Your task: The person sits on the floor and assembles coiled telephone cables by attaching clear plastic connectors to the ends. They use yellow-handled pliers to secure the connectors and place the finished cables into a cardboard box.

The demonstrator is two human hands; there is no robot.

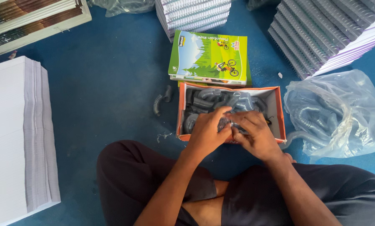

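Both hands work over the orange box (279,113): left hand (208,132) & right hand (254,136) pinch a grey spiral coil (226,123) between curled fingertips, just above the box's near edge. Coil is ribbed, grey, like the heap in the box. Box sits btw. a green-cover notebook (208,56) & the crossed legs, clear bag of coils (334,113) just right; open blue floor (108,96) to the left.

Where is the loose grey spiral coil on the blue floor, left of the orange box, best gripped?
Probably across the middle of the grey spiral coil, coming from above. It lies flat as a short curved tube, apart from the orange box, with bare floor on both long sides for fingers.
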